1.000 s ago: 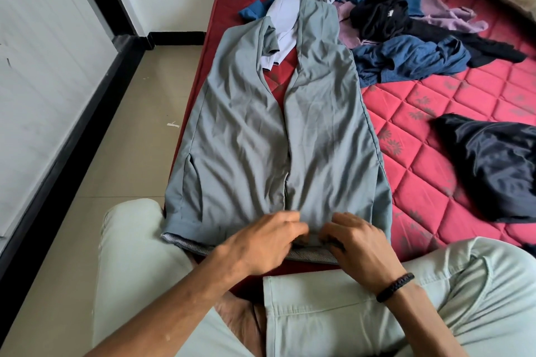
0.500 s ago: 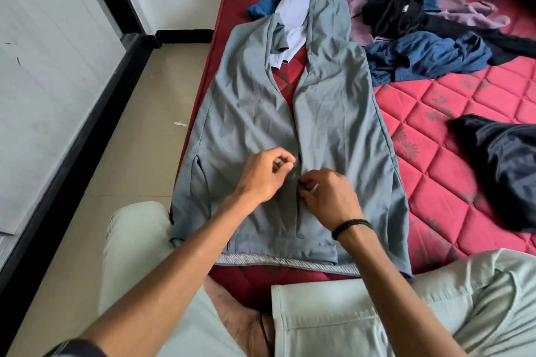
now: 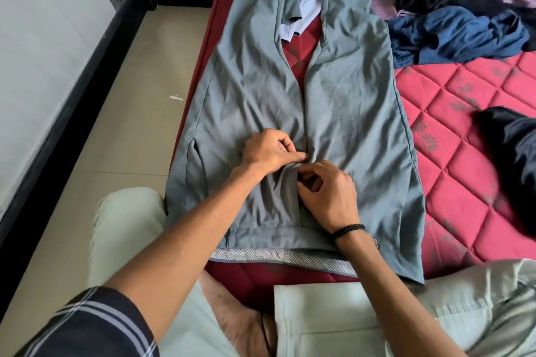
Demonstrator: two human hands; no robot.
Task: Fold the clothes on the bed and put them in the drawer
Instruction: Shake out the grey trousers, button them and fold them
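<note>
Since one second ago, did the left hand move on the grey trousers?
Yes. The left hand went from the waistband up the fly toward the crotch of the grey trousers, away from the person.

Dark plaid short sleeve (image 3: 95, 324), pale mint-green trousers (image 3: 348, 319), braided black wristband (image 3: 348, 229) on the right wrist, bare forearms

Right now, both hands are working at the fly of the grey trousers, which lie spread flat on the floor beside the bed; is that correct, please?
Not quite. The grey trousers lie spread flat on the red mattress, not on the floor, as the head view shows. The rest holds: the left hand and right hand both pinch the fabric at the fly.
</note>
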